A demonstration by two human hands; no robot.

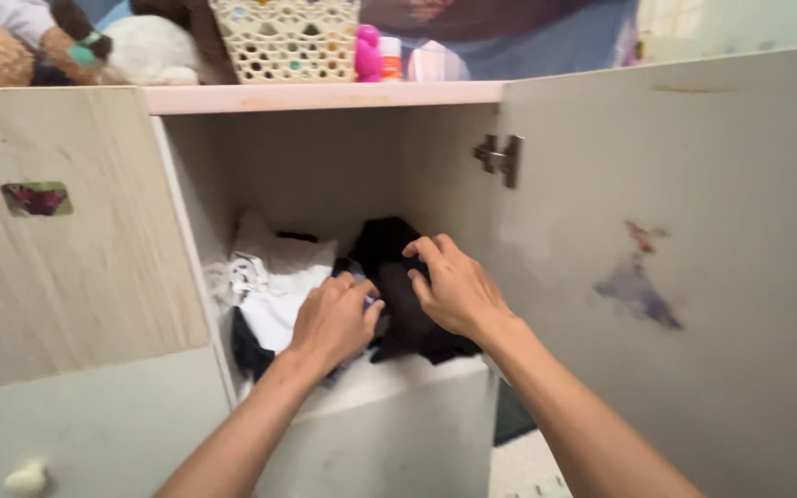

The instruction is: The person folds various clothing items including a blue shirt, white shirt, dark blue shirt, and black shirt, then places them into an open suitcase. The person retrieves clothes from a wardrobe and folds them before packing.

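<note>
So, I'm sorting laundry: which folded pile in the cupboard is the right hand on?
The black fabric pile on the right; the right hand rests on it, unlike the white pile beside it.

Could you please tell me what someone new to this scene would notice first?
Both hands reach into an open cabinet compartment: the left hand and the right hand press on a black garment beside folded white clothes. The open cabinet door stands at right, and a woven basket sits on top.

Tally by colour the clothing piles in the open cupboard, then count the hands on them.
Black pile: 1
White pile: 1
Hands: 2, left hand and right hand, both on the black pile
Total: 4
</note>
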